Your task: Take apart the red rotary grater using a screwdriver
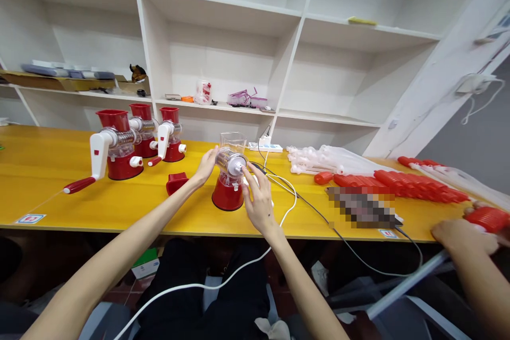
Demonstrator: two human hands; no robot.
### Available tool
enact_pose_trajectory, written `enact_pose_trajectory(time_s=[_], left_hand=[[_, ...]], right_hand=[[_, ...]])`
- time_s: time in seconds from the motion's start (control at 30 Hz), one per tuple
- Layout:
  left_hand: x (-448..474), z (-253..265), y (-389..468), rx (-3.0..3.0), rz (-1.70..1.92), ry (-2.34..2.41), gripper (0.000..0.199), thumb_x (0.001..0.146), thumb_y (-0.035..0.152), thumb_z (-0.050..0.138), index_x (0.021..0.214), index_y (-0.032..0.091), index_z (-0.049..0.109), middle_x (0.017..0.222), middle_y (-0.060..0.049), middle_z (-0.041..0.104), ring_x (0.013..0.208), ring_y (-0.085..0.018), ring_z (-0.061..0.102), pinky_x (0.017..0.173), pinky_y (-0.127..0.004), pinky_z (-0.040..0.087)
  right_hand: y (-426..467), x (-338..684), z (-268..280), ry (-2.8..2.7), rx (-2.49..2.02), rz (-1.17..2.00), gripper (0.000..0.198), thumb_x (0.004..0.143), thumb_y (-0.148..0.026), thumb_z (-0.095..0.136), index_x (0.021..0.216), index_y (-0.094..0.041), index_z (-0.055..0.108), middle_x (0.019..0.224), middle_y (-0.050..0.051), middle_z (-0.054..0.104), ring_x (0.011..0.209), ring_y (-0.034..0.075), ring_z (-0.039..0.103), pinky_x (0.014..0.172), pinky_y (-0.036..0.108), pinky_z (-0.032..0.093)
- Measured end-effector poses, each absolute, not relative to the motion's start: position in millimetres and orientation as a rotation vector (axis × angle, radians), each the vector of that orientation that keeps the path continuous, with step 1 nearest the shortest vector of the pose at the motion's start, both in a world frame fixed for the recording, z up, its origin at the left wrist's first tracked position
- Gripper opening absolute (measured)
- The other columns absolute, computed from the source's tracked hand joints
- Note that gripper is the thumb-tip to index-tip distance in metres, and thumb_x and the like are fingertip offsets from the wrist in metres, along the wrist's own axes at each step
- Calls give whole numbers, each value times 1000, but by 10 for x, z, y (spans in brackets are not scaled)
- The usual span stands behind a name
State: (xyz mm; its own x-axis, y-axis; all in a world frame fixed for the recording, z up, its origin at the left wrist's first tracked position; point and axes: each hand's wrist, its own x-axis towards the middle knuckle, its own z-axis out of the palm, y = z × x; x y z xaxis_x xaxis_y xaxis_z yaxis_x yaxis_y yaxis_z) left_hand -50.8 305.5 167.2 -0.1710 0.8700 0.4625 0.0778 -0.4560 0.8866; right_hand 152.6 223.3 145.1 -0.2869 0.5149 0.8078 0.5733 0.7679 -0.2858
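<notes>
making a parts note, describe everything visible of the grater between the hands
The grater stands upright on the yellow table: red base, clear plastic-looking body and hopper, perforated metallic-looking drum, white hub; no crank shows. The left hand touches its left side; the right hand is at the hub.

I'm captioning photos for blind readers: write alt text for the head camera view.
A person's left hand touches the drum of a red-based grater on a yellow table, the right hand at its white end hub. Three graters with red tops stand to the left; red parts and whitish parts lie to the right, by another person's hand.
</notes>
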Motion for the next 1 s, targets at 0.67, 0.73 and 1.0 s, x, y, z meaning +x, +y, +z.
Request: enact_pose_trajectory(time_s=[0.67,0.73,1.0], left_hand=[[-1214,1766,3374,1274,1503,1846,32,96,37,62,118,14,61,117,-8,65,101,-22,65,86,-42,57],[-1259,1738,3341,1287,1394,1934,35,96,36,62,123,15,60,124,-9,62,106,-24,64,89,-44,57],[-1274,1706,3242,1491,915,2005,35,95,37,62,122,14,60,121,-9,63,103,-23,65,87,-43,58]], right_hand=[[2319,1473,1279,-2008,-987,-61,58,101,-33,40,157,-30,24,152,16,19,147,31,26,116,55,36],[2319,1465,1277,-2007,-986,-54,60,100,-32,41,158,-29,23,152,17,19,146,31,28,116,55,36],[2334,1476,1262,-2031,-977,-36,60,100,-32,41,157,-30,23,153,16,19,148,30,25,117,54,35]])
